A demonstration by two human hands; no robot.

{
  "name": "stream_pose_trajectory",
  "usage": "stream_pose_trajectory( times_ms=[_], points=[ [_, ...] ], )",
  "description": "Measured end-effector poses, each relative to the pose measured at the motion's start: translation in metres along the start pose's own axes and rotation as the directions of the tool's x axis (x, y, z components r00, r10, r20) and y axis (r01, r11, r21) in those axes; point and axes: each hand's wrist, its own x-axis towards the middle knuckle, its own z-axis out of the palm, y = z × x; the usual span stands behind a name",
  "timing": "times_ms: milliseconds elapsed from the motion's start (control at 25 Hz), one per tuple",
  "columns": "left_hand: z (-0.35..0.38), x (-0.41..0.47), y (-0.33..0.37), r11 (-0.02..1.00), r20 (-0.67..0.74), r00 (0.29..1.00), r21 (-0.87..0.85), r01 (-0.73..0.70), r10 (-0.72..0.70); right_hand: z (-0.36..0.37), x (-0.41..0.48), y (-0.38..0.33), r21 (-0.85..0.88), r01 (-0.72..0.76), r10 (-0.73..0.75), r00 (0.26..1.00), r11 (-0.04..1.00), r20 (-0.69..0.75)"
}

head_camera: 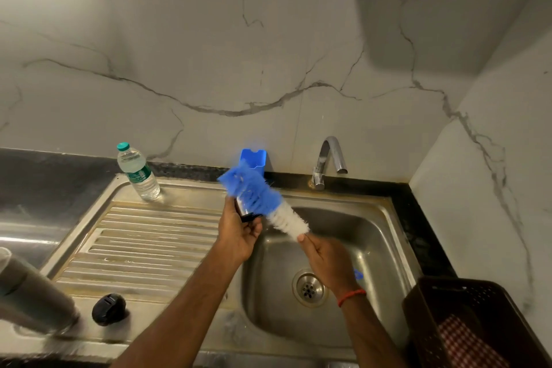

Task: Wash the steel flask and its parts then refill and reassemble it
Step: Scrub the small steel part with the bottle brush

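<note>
As a person leans over a steel sink, both hands meet above its basin on one small part of the flask. The ribbed draining board runs off to the left of the left hand. At its near corner, well apart from both hands, rests the flask body, blurred and dull grey. A brown basket holding a checked cloth sits just right of the right forearm.

The right hand grips the handle of a bottle brush, whose blue and white bristles press against the part. Beyond the left hand a water bottle stands capped, and a tap rises beyond the right hand. A black stopper lies on the board, left of the left forearm and near the flask body.

The left hand curls its fingers round the steel cap, which has a dark rim. The brush hides much of it.

The cap looks light and rigid. Wet steel is likely to be slippery, so a full wrap round its side wall seems safer than a fingertip pinch. The flask body is probably heavier, and is best taken round its middle. The stopper suits a grip across its edges.
</note>
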Motion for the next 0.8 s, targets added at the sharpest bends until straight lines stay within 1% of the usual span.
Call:
stream_pose_trajectory(
  times_ms=[40,80,120,160,240,280,320,400,480,560,600,680,720,760,800],
  points=[
    [0.001,0.000,-0.001,1.000,0.001,1.000,0.010,-0.008,0.008,-0.001,0.003,-0.002,-0.010,0.041,-0.041,0.999,0.999,0.005],
    [0.002,-0.002,0.000,1.000,0.003,1.000,0.025,-0.003,0.003,-0.002,0.006,-0.003,-0.013,0.049,-0.049,0.999,0.999,0.006],
    [0.003,-0.003,0.000,1.000,0.004,1.000,0.028,0.013,-0.013,-0.001,0.008,0.001,-0.014,0.018,-0.018,1.000,1.000,0.002],
    [0.002,-0.003,0.002,0.999,0.001,0.999,-0.003,0.038,-0.038,-0.002,0.008,0.007,-0.006,-0.052,0.052,0.999,0.999,-0.001],
    [-0.004,-0.002,0.008,0.986,-0.009,0.996,-0.140,0.086,-0.089,-0.002,0.003,0.027,0.019,-0.214,0.214,0.977,0.977,0.016],
    [-0.006,-0.002,0.011,0.976,0.008,0.995,-0.194,0.097,-0.097,-0.003,-0.001,0.033,0.061,-0.276,0.275,0.961,0.959,0.019],
    [-0.006,-0.003,0.013,0.969,0.022,0.995,-0.227,0.096,-0.093,-0.004,-0.004,0.037,0.133,-0.307,0.308,0.951,0.942,0.011],
    [-0.006,-0.003,0.018,0.967,0.005,0.998,-0.246,0.064,-0.064,-0.010,-0.006,0.035,0.276,-0.282,0.305,0.951,0.919,-0.044],
    [-0.006,0.000,0.022,0.961,-0.048,0.999,-0.276,-0.002,-0.012,-0.017,-0.005,0.031,0.366,-0.179,0.236,0.965,0.913,-0.117],
    [-0.011,0.008,0.026,0.947,-0.100,0.993,-0.308,-0.094,0.067,-0.021,-0.002,0.032,0.355,-0.053,0.127,0.974,0.933,-0.190],
    [-0.013,0.012,0.028,0.949,-0.103,0.989,-0.288,-0.132,0.107,-0.022,0.000,0.033,0.295,0.006,0.060,0.975,0.955,-0.212],
    [-0.015,0.016,0.029,0.952,-0.101,0.975,-0.217,-0.214,0.197,-0.018,0.004,0.032,0.065,0.122,-0.102,0.961,0.990,-0.256],
    [-0.016,0.017,0.028,0.950,-0.104,0.965,-0.179,-0.256,0.240,-0.015,0.006,0.028,-0.046,0.161,-0.167,0.948,0.986,-0.271],
    [-0.017,0.017,0.027,0.944,-0.109,0.953,-0.147,-0.296,0.282,-0.012,0.009,0.022,-0.114,0.187,-0.212,0.937,0.976,-0.278],
    [-0.018,0.015,0.026,0.930,-0.115,0.936,-0.126,-0.345,0.332,-0.011,0.011,0.013,-0.147,0.196,-0.230,0.934,0.970,-0.273]
  ],
)
